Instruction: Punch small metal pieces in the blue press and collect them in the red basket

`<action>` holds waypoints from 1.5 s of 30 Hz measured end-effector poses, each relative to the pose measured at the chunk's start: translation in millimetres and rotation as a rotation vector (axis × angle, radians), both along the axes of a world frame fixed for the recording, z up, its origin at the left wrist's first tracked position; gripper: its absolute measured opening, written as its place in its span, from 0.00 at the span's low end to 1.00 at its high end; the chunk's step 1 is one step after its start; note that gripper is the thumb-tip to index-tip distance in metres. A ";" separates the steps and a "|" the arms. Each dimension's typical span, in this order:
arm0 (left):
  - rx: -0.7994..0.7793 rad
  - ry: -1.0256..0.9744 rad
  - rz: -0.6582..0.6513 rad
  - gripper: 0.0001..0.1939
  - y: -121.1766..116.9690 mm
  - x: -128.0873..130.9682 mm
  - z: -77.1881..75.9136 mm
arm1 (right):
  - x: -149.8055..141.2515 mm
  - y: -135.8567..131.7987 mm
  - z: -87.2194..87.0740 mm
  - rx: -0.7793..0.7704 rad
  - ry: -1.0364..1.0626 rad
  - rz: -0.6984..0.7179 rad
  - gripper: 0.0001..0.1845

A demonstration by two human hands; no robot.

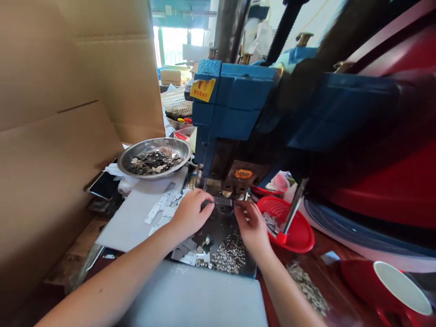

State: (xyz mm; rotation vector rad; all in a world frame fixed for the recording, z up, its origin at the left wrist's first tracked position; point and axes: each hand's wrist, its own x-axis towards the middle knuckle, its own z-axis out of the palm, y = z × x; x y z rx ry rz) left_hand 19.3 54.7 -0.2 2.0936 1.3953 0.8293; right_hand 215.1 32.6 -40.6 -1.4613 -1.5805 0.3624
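Note:
My left hand (193, 212) pinches the left end of a thin grey metal strip (223, 201) between thumb and fingers. At its right end the fingers of my right hand (251, 223) are closed on it as well. The strip lies level just under the blue press (235, 100), close to the tooling at the bottom of its ram. Nearer to me, the dark press bed (218, 231) carries a heap of small shiny rivet-like pieces (230, 254) and a few flat metal plates (185, 252). My fingers cover both ends of the strip.
Flat white-grey plates (163, 206) lie on a pale board at left. Behind them stands a steel bowl (185, 147) of dark metal pieces, beside a phone (104, 185) and tall cardboard (68, 68). At right are a red basket (303, 240), loose small parts (308, 288) and a red mug (361, 281).

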 end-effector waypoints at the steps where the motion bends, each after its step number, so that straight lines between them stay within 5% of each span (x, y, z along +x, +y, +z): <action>1: -0.037 0.063 -0.085 0.08 -10.2 -6.3 0.5 | 3.0 -8.2 0.5 -0.021 -0.018 0.024 0.11; 5: -0.128 0.302 -0.300 0.10 -44.5 -18.7 -9.2 | 13.1 -30.3 -2.0 -0.081 -0.112 0.034 0.11; 10: -0.101 0.359 -0.223 0.09 -55.6 -15.1 -22.4 | 17.8 -35.4 -8.2 -0.058 -0.245 0.016 0.12; 22: -0.228 0.184 -0.138 0.02 -59.3 -18.2 -27.2 | 10.6 -30.5 -12.2 0.035 -0.725 0.010 0.16; 29: -0.201 0.082 -0.119 0.10 -57.9 -19.3 -29.3 | 16.1 -31.0 -15.4 0.059 -0.646 0.026 0.13; 35: -0.230 -0.058 -0.117 0.09 -56.5 -21.2 -15.9 | 15.3 -29.0 -16.4 0.060 -0.607 0.045 0.11; 41: -0.246 -0.174 -0.049 0.10 -34.9 -22.9 4.8 | 1.2 -7.3 2.6 0.128 -0.317 -0.008 0.10; 45: -0.273 -0.241 0.003 0.11 -14.0 -18.4 9.7 | -18.4 15.5 15.1 0.133 -0.365 -0.066 0.10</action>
